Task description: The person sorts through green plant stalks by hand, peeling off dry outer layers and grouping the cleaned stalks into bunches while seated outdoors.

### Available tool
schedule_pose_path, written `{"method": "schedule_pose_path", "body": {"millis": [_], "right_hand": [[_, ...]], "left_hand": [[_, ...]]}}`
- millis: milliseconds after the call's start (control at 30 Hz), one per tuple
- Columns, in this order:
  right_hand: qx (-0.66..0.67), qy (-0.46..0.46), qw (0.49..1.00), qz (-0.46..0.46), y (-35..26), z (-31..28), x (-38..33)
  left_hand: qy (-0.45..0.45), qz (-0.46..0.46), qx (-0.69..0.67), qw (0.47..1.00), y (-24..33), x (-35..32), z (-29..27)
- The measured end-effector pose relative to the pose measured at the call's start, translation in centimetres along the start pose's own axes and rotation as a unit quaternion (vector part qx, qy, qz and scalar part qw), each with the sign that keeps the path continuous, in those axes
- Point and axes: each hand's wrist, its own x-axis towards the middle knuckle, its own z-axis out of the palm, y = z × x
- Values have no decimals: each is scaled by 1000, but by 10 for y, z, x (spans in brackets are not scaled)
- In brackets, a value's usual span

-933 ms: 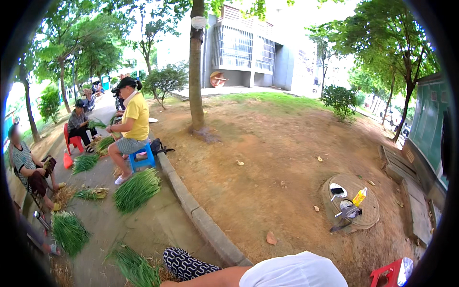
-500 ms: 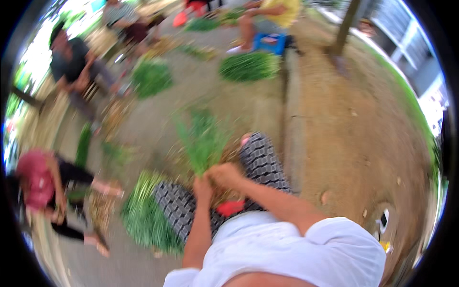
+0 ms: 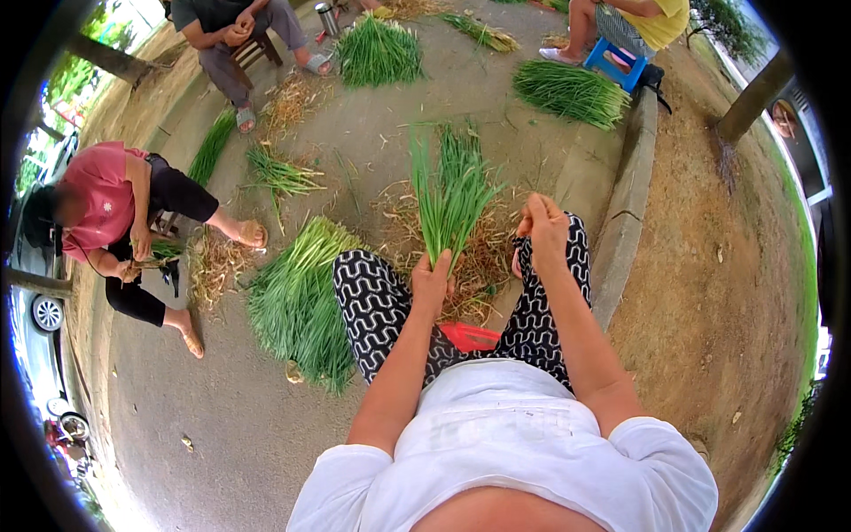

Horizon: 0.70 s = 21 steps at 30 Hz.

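A bunch of long green chives [image 3: 450, 195] stands up from my left hand [image 3: 432, 284], which is closed around its lower ends. My right hand [image 3: 545, 232] is raised over my right knee, apart from the bunch. Its fingers are curled together, and whatever they may hold is too small to make out. Between my legs lies a heap of dry, straw-coloured trimmings [image 3: 483, 270]. A piece of red plastic [image 3: 470, 337] shows near my lap. Beside my left knee rests a large pile of chives [image 3: 301, 301], pale ends pointing away from me.
At left sits a person in a pink shirt [image 3: 111, 191], handling greens. Another person [image 3: 217, 35] sits at the far left near a chive heap [image 3: 379, 51] and metal flask [image 3: 328, 19]. Far right are a blue stool [image 3: 616, 64], more chives [image 3: 572, 93] and a kerb [image 3: 625, 222].
My hands were together at the base of the bunch; the right has since drawn away to the right. The left still grips the chives. The whole view has shifted and sharpened.
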Motion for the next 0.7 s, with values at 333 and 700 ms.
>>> {"method": "schedule_pose_path", "body": {"millis": [333,700], "right_hand": [[-286,-237,922,-108,47,16,-41],[-498,-318,807,-11,44,27,-21]], "left_hand": [[24,-13,-33,999,-7,6,-2],[46,160,290,942,-23,0,-8]]}}
